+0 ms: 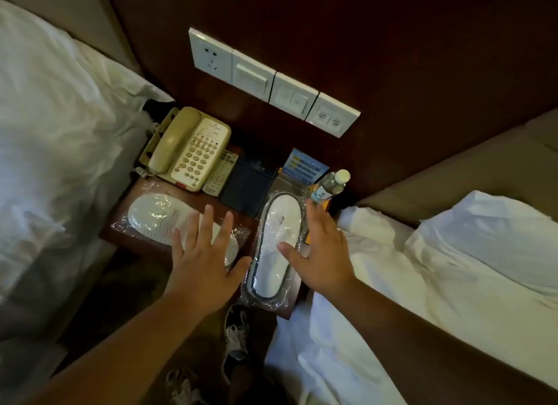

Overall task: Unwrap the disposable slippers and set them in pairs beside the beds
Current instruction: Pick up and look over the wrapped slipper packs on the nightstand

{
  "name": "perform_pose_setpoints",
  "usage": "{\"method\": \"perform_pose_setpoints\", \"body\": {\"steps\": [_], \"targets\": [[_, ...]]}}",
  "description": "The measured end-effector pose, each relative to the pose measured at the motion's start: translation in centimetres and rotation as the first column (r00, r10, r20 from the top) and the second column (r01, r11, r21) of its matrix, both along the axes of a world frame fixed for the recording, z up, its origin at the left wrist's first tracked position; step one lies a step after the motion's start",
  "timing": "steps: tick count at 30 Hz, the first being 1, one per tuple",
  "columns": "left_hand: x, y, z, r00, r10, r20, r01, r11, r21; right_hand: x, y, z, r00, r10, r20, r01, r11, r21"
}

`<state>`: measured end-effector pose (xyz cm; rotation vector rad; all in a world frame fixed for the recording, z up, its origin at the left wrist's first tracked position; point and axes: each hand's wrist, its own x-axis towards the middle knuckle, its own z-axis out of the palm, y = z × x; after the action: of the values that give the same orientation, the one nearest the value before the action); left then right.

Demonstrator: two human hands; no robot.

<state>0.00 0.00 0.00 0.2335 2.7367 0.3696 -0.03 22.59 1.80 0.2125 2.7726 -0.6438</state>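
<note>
Where your left hand (pixel 205 253) spreads, fingers straight: sole-up slipper (pixel 154 214), ribbed white, crinkled film.
Right hand (pixel 320 247), likewise released: dark-piped slipper (pixel 280 220), oval, glossy wrap.

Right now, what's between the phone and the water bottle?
Head view: a remote, a dark box and a blue card sit between the phone and water bottle.

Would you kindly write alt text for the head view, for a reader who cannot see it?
A person's open left hand reaches over a sole-up slipper pack and the open right hand over a top-up slipper pack, both plastic-wrapped, on a nightstand between two white beds. Behind sit a telephone, a remote and a water bottle.
</note>
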Motion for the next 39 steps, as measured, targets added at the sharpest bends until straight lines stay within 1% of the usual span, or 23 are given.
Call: {"method": "perform_pose_setpoints", "body": {"steps": [3,7,8,11,15,16,17,19,21,23,24,27,28,31,33,36,39], "targets": [[0.0,0.2,-2.4,1.000,0.017,0.012,-0.018,0.999,0.036,-1.0,0.0,-2.7,0.999,-0.037,0.030,0.038,0.998,-0.044],[0.8,1.2,-6.7,0.998,0.045,0.031,-0.051,0.976,0.213,-1.6,-0.9,-7.6,0.979,-0.196,0.056,0.204,0.956,-0.209],[1.0,1.4,-7.9,0.998,0.040,0.050,-0.052,0.965,0.257,-1.7,-1.1,-8.9,0.976,-0.212,0.055,0.219,0.953,-0.210],[2.1,2.5,-11.7,0.996,0.023,0.081,-0.052,0.925,0.377,-1.5,-1.5,-13.1,0.965,-0.257,0.057,0.263,0.954,-0.146],[3.8,4.2,-16.1,0.990,-0.003,0.141,-0.060,0.896,0.441,-1.5,-1.9,-17.2,0.921,-0.390,0.016,0.389,0.914,-0.112],[4.2,4.7,-17.1,0.987,-0.012,0.158,-0.061,0.892,0.449,-1.6,-1.9,-17.9,0.894,-0.447,0.012,0.445,0.885,-0.135],[4.6,5.1,-18.0,0.985,-0.011,0.170,-0.069,0.888,0.455,-1.6,-1.8,-18.4,0.853,-0.522,0.030,0.517,0.835,-0.189],[5.2,6.0,-19.6,0.986,0.000,0.165,-0.075,0.891,0.448,-1.4,-1.6,-19.3,0.749,-0.653,0.112,0.646,0.683,-0.340],[5.6,6.7,-20.6,0.992,0.018,0.122,-0.070,0.895,0.440,-1.2,-1.2,-19.7,0.667,-0.722,0.182,0.704,0.532,-0.470],[5.9,7.4,-21.0,0.993,0.052,0.102,-0.095,0.872,0.480,-0.8,-0.8,-19.8,0.625,-0.741,0.246,0.708,0.406,-0.577],[6.2,7.7,-20.9,0.994,0.068,0.086,-0.102,0.859,0.502,-0.6,-0.6,-19.5,0.622,-0.737,0.263,0.696,0.368,-0.616],[6.8,8.3,-19.9,0.992,0.123,0.005,-0.106,0.840,0.532,0.3,0.1,-18.1,0.652,-0.708,0.270,0.637,0.318,-0.703],[7.1,8.4,-19.3,0.990,0.141,-0.030,-0.103,0.839,0.535,0.6,0.4,-17.6,0.664,-0.691,0.286,0.614,0.286,-0.735],[8.6,8.9,-17.2,0.973,0.196,-0.125,-0.100,0.838,0.537,1.7,1.5,-15.6,0.708,-0.613,0.350,0.566,0.196,-0.801],[9.9,9.3,-15.4,0.958,0.237,-0.162,-0.110,0.824,0.556,2.9,2.2,-14.0,0.750,-0.552,0.365,0.516,0.143,-0.845],[12.4,9.7,-12.5,0.939,0.296,-0.172,-0.140,0.789,0.598,5.2,3.2,-11.3,0.822,-0.449,0.350,0.442,0.117,-0.889],[15.2,10.0,-9.1,0.917,0.369,-0.152,-0.184,0.729,0.659,7.7,3.7,-8.3,0.884,-0.354,0.307,0.361,0.096,-0.928]]}}
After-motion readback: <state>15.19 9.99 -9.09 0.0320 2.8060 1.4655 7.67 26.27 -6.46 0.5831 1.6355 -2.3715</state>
